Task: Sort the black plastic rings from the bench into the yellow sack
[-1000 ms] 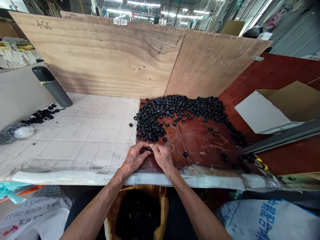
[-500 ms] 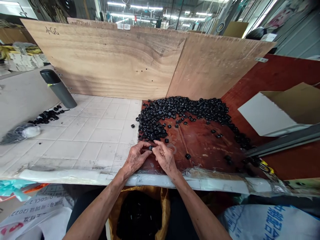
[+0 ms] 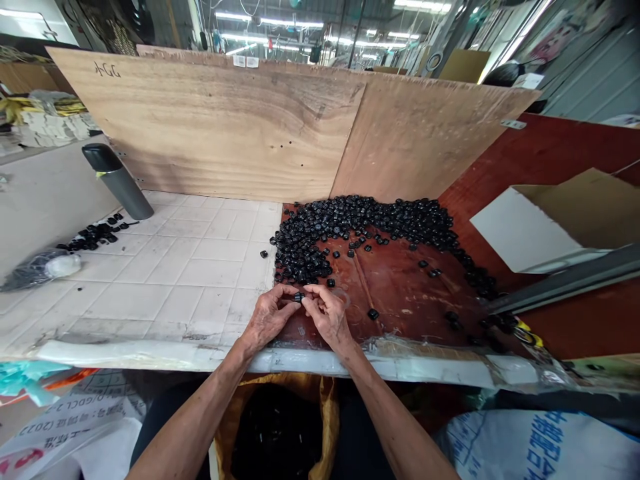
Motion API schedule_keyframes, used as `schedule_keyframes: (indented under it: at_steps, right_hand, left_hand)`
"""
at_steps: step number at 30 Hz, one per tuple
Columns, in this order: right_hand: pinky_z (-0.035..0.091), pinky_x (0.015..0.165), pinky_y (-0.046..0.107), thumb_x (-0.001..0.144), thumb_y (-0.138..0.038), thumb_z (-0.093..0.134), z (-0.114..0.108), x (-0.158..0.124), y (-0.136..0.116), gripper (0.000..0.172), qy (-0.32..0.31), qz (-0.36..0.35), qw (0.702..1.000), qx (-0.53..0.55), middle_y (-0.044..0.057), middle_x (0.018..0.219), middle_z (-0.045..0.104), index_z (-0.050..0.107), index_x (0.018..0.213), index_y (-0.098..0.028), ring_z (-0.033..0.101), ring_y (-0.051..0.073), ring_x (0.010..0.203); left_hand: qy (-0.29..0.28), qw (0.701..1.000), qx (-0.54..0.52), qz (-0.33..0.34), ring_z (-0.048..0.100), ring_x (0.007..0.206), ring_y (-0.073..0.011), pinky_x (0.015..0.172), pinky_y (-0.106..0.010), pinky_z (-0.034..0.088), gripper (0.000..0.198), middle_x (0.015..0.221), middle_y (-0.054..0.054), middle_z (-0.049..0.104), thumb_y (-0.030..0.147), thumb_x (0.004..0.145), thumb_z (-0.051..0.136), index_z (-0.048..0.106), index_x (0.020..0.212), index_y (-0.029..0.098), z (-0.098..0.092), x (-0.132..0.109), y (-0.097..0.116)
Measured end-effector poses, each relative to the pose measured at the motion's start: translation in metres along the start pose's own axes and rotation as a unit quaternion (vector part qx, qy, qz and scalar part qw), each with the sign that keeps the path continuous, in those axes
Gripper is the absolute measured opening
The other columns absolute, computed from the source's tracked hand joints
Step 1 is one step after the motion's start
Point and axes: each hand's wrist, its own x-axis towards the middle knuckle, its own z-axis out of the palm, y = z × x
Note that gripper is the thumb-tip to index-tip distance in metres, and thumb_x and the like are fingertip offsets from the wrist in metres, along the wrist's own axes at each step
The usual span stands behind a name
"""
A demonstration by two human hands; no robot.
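Observation:
Between my two hands, just above the front of the red-brown board [image 3: 395, 293], is a small black plastic piece [image 3: 299, 297]. My left hand [image 3: 270, 312] pinches it between thumb and fingers from the left. From the right, my right hand [image 3: 327, 313] has its thumb and index finger closed on the same piece. Finer detail of the piece is too small to make out. A heap of similar black pieces [image 3: 360, 217] curves along the back of the board, its left end close beyond my fingertips. One loose black piece [image 3: 373, 314] lies right of my right hand.
A plywood panel [image 3: 225, 127] closes off the back. On the white surface at left stand a dark flask [image 3: 125, 190] and a plastic bag [image 3: 30, 270]. An open carton [image 3: 530, 230] sits at right. Below the edge, a yellow sack [image 3: 327, 427] holds black contents.
My right index finger, raised and stretched before, has curled down onto the black piece. The whole view has shifted slightly.

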Motion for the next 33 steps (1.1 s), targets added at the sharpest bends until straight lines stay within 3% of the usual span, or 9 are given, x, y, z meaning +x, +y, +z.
schedule_keyframes:
  at_steps: [3,7,10,14,19,22,26,29,33]
  right_hand:
    - [0.052,0.060,0.025,0.099,-0.037,0.056,0.003,0.002,0.004,0.019,-0.013,-0.006,1.000,0.000,0.001,0.076,0.069,0.068,0.100,-0.022,0.066,0.015,0.059]
    - [0.046,0.056,0.024,0.103,-0.043,0.048,0.009,0.007,0.008,0.035,0.004,-0.001,0.998,-0.061,-0.003,0.054,0.056,0.061,0.077,-0.022,0.057,0.014,0.051]
    - [0.046,0.059,0.025,0.104,-0.047,0.045,0.009,0.007,0.006,0.039,0.046,-0.010,0.996,-0.070,0.000,0.060,0.059,0.061,0.079,-0.022,0.057,0.014,0.055]
    - [0.050,0.061,0.026,0.100,-0.041,0.052,0.005,0.001,0.005,0.025,0.005,-0.029,0.999,-0.012,0.001,0.076,0.068,0.066,0.109,-0.021,0.062,0.016,0.059]
    - [0.049,0.063,0.026,0.101,-0.038,0.050,0.004,0.004,0.005,0.028,0.012,-0.020,0.999,-0.049,-0.001,0.062,0.061,0.064,0.082,-0.022,0.059,0.015,0.056]
    - [0.050,0.060,0.026,0.101,-0.038,0.050,-0.002,0.001,-0.007,0.023,0.016,-0.024,0.999,-0.017,0.001,0.074,0.066,0.066,0.095,-0.022,0.060,0.014,0.056]
    - [0.053,0.063,0.027,0.100,-0.034,0.053,-0.013,-0.025,-0.036,0.018,-0.026,-0.073,0.997,-0.004,0.004,0.088,0.067,0.067,0.098,-0.022,0.065,0.016,0.067]
    - [0.053,0.066,0.028,0.099,-0.034,0.053,-0.006,-0.056,-0.056,0.018,-0.023,-0.072,0.997,-0.017,0.006,0.091,0.068,0.067,0.100,-0.022,0.066,0.018,0.072]
    - [0.046,0.052,0.026,0.103,-0.046,0.045,0.023,-0.095,-0.074,0.036,-0.012,0.109,0.994,0.000,-0.002,0.056,0.056,0.062,0.083,-0.021,0.055,0.015,0.047]
  left_hand:
    - [-0.002,0.998,0.054,0.032,0.073,0.085,-0.0170,0.084,-0.031,0.060,0.020,0.100,-0.004,0.076,0.025,0.087,0.069,0.070,0.106,0.019,-0.001,0.000,0.000]
    - [0.011,0.981,0.151,0.118,0.070,0.105,-0.0198,0.101,-0.036,0.054,0.021,0.109,-0.005,0.075,0.021,0.088,0.065,0.071,0.108,0.021,-0.003,0.000,0.001]
    - [0.004,0.992,0.098,0.076,0.072,0.095,-0.0189,0.091,-0.033,0.058,0.022,0.107,-0.005,0.076,0.024,0.088,0.067,0.070,0.109,0.020,-0.002,0.001,0.000]
    - [-0.016,1.000,0.004,0.005,0.073,0.083,-0.0168,0.079,-0.029,0.059,0.024,0.100,-0.005,0.077,0.029,0.088,0.068,0.069,0.110,0.018,-0.001,0.002,-0.001]
    - [-0.001,0.997,0.061,0.051,0.071,0.086,-0.0165,0.083,-0.029,0.057,0.020,0.100,-0.004,0.076,0.026,0.085,0.070,0.071,0.104,0.018,0.001,0.001,0.003]
    - [-0.038,0.999,0.015,0.018,0.072,0.084,-0.0175,0.082,-0.031,0.058,0.024,0.097,-0.005,0.077,0.030,0.084,0.072,0.071,0.104,0.018,0.002,-0.004,0.013]
    - [-0.084,0.993,-0.070,-0.049,0.072,0.082,-0.0186,0.079,-0.031,0.059,0.029,0.092,-0.006,0.077,0.035,0.083,0.075,0.070,0.104,0.017,-0.001,-0.030,0.034]
    - [-0.075,0.995,-0.050,-0.049,0.072,0.082,-0.0185,0.079,-0.031,0.058,0.023,0.092,-0.006,0.076,0.032,0.086,0.073,0.070,0.103,0.017,-0.005,-0.065,0.045]
    - [-0.011,0.995,0.081,0.054,0.070,0.105,-0.0218,0.099,-0.037,0.054,0.021,0.110,-0.006,0.075,0.025,0.090,0.065,0.071,0.110,0.021,-0.008,-0.114,0.041]
